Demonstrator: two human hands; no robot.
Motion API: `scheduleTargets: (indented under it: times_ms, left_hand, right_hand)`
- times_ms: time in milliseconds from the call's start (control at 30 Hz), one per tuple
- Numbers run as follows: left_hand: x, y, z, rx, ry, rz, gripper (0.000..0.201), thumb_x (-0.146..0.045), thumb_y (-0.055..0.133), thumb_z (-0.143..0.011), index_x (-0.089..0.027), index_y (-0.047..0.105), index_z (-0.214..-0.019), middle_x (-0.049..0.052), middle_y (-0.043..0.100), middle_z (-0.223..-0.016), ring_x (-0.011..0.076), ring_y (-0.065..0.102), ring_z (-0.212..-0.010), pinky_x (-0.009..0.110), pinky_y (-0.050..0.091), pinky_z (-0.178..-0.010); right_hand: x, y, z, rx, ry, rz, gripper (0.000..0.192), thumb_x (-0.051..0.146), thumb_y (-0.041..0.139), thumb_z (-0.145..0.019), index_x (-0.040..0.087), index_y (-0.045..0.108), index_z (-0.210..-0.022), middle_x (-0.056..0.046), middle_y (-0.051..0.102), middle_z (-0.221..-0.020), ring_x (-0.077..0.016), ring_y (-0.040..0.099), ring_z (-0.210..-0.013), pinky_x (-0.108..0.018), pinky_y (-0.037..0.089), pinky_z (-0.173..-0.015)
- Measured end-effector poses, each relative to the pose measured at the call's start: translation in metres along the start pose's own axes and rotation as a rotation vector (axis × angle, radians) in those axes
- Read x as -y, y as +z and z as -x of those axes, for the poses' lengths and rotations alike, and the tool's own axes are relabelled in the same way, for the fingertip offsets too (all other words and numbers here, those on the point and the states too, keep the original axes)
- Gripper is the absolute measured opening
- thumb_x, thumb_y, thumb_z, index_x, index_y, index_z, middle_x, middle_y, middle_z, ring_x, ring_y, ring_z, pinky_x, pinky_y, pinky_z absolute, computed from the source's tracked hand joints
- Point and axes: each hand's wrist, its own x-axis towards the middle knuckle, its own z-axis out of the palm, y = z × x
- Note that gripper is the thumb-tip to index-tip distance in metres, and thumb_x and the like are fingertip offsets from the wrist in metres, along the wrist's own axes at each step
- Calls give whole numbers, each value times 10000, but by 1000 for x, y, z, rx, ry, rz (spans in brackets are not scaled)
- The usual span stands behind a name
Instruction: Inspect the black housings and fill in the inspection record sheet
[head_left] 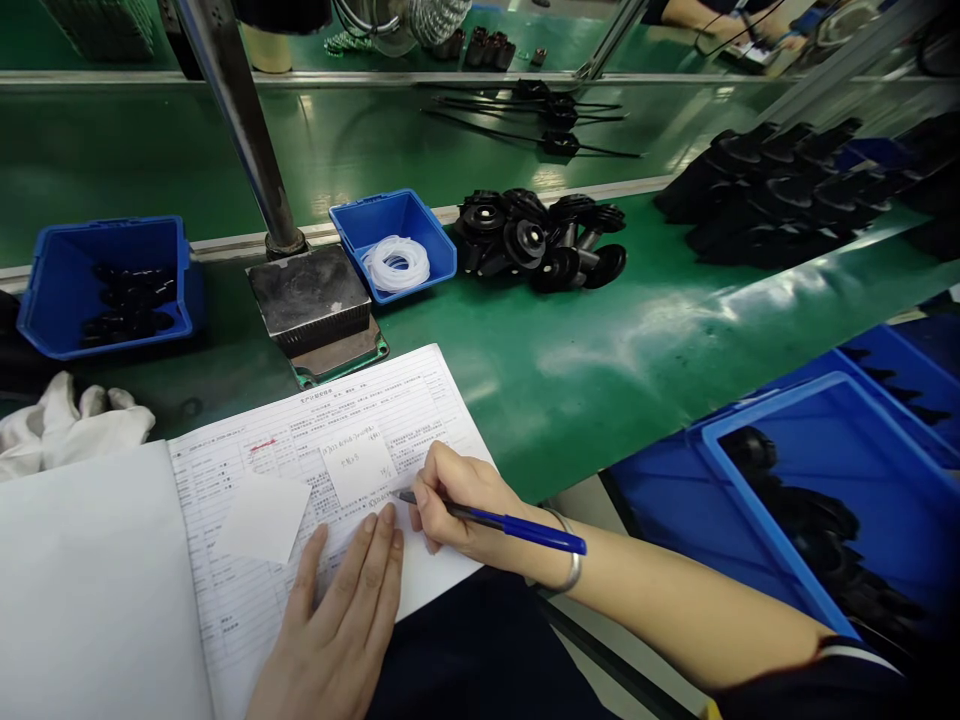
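My right hand (461, 500) grips a blue and black pen (517, 527), its tip resting on a printed form (442, 400) in an opened stack of papers. My left hand (349, 600) lies flat on the same sheet with fingers stretched out, just below the pen tip. A small white note (364, 465) with handwriting sits on the form above my fingers. To its left lies a blank white slip (264, 517). A turned-over white page (90, 590) covers the left side.
A metal press base (311, 290) stands behind the papers, between a blue bin of black parts (184, 290) and a blue bin with coiled white tubing (442, 250). Black wheel-like parts (525, 240) are heaped beyond. White gloves (75, 430) lie left; blue crates (787, 400) stand right. Another person's arm (697, 15) shows far back.
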Motion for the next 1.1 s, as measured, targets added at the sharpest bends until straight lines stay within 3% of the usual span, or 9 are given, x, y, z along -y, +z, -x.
scheduleTargets:
  times_ms: [400,1100]
  left_hand:
    - [0,0,0,-2,3,-3,536,-86,318,-860,-20,506,-1358,181,463,-1475,300,382,-1388,574,145,-1203]
    - [-1,3,2,4,7,13,560,-75,311,-849,-15,478,-1380,181,442,-1492,304,357,-1407,582,135,-1206]
  right_hand:
    - [-1,-3,3,-6,-51,-49,129,241,397,-923,233,328,-813,12,618,-614,-119,583,-470,-217,451,-474]
    - [-5,-3,1,-10,-128,63,100,232,396,-910,232,333,-832,25,608,-626,-108,548,-480,-221,448,-478]
